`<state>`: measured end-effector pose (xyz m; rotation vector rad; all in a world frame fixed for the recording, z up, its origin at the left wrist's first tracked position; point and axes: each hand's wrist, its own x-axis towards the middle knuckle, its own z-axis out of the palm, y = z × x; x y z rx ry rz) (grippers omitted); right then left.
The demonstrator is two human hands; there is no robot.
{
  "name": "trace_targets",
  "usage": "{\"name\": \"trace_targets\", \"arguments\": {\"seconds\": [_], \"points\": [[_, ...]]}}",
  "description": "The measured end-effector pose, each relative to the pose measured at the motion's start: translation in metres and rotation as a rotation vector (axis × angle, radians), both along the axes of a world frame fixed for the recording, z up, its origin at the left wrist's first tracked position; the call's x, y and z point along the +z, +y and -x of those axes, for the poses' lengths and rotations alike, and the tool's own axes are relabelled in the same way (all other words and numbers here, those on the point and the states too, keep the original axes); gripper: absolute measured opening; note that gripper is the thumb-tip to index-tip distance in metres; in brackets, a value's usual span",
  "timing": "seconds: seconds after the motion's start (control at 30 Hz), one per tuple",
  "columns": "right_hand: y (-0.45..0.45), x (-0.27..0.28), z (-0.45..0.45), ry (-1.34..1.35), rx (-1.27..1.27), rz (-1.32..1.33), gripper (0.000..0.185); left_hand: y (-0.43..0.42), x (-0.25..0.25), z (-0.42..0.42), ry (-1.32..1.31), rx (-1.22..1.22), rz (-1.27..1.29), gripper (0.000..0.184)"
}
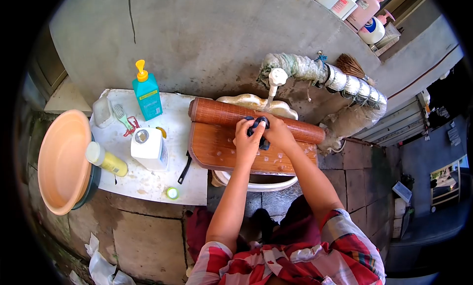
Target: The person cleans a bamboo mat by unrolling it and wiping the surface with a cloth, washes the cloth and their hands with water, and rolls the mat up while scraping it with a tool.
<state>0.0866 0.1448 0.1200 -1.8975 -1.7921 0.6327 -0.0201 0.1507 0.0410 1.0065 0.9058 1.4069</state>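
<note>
A brown mat (221, 144), partly rolled along its far side, lies over a white sink (266, 187). Wet spots and bits of foam show on its flat part. Both of my hands meet above the mat, just in front of the tap (277, 78). My left hand (246, 137) has its fingers closed round a dark cloth (256, 127). From the other side my right hand (277, 132) grips the same cloth, which bunches up between the two hands. Part of the cloth is hidden by the fingers.
On the white board (192, 191) at the left stand a teal pump bottle (149, 100), a white container (148, 149), a brush (119, 112) and a black-handled tool (184, 169). A yellow bottle (113, 164) and an orange basin (64, 162) are farther left. A wrapped pipe (340, 83) runs along the wall.
</note>
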Motion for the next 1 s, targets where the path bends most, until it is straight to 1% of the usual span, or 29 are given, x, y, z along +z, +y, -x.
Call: {"name": "trace_targets", "arguments": {"seconds": [0.03,0.07,0.1,0.13,0.17,0.2,0.27,0.3,0.33,0.37,0.4,0.43,0.47,0.5,0.53,0.57,0.6,0.67,0.73,0.8,0.83,0.87,0.93,0.97,1.0], "points": [[0.005,-0.001,-0.001,-0.148,-0.147,0.011,0.043,-0.001,0.011,0.006,-0.045,-0.047,0.025,0.034],[0.007,-0.003,-0.003,-0.085,-0.241,-0.066,0.028,0.002,0.004,0.003,-0.048,-0.021,0.114,0.037],[0.011,-0.006,-0.009,-0.083,-0.239,-0.068,0.028,0.004,0.002,0.005,-0.004,0.014,0.088,0.039],[0.015,-0.009,-0.016,0.337,-0.294,-0.148,0.027,0.007,0.000,0.008,0.036,0.046,0.064,0.041],[0.018,-0.013,-0.024,0.757,-0.344,-0.225,0.027,0.008,-0.003,0.012,0.145,0.006,0.096,0.044],[0.015,0.004,-0.018,1.018,-0.534,-0.121,0.027,0.011,-0.011,0.009,0.142,0.000,0.097,0.044],[0.019,0.014,-0.017,1.408,-0.489,-0.135,0.025,0.019,-0.033,-0.003,-0.201,-0.209,0.283,0.049],[0.020,0.013,-0.019,1.405,-0.490,-0.135,0.025,0.009,0.006,0.012,-0.245,-0.275,0.446,0.060],[0.023,0.009,-0.024,1.523,-0.453,-0.114,0.022,0.008,0.006,0.009,-0.248,-0.272,0.447,0.060],[0.025,0.003,-0.028,1.642,-0.414,-0.091,0.021,0.006,0.007,0.007,-0.301,-0.250,0.438,0.065],[0.026,-0.007,-0.034,1.643,-0.413,-0.087,0.021,0.004,0.006,0.007,-0.352,-0.228,0.430,0.070],[0.026,-0.016,-0.039,1.591,-0.399,-0.076,0.021,0.006,0.003,0.009,-0.330,-0.278,0.397,0.078],[0.027,-0.026,-0.044,1.539,-0.385,-0.067,0.022,0.006,0.000,0.010,-0.327,-0.275,0.396,0.078],[0.025,-0.021,-0.037,1.543,-0.383,-0.067,0.022,0.005,-0.001,0.011,-0.393,-0.313,0.399,0.075],[0.022,-0.008,-0.024,1.293,-0.388,-0.119,0.021,0.006,-0.003,0.011,-0.461,-0.352,0.402,0.072],[0.019,0.000,-0.017,1.041,-0.390,-0.168,0.020,0.008,-0.007,0.009,-0.477,-0.330,0.356,0.058],[0.019,0.001,-0.020,1.040,-0.392,-0.170,0.020,0.008,-0.008,0.009,-0.477,-0.332,0.355,0.058],[0.023,0.007,-0.027,0.295,-0.242,-0.190,0.019,0.007,-0.010,0.009,-0.589,-0.304,0.451,0.045],[0.025,0.013,-0.024,0.246,-0.225,-0.201,0.018,0.006,-0.010,0.006,-0.616,-0.292,0.441,0.044],[0.029,0.015,-0.024,0.706,-0.138,-0.165,0.013,0.006,-0.010,0.005,-0.617,-0.231,0.506,0.045],[0.029,0.015,-0.024,0.757,-0.103,-0.208,0.014,0.006,-0.012,0.006,-0.603,-0.237,0.513,0.048],[0.027,0.013,-0.022,0.758,-0.104,-0.205,0.014,0.007,-0.013,0.006,-0.602,-0.236,0.516,0.048],[0.023,0.005,-0.018,0.784,-0.177,-0.172,0.021,0.009,-0.013,0.007,-0.504,-0.091,0.593,0.052],[0.024,-0.005,-0.025,0.620,-0.129,-0.064,0.029,0.010,-0.016,0.009,-0.540,-0.122,0.560,0.052],[0.030,-0.030,-0.043,0.393,-0.090,-0.042,0.039,0.010,-0.015,0.012,-0.605,-0.155,0.563,0.052]]}}
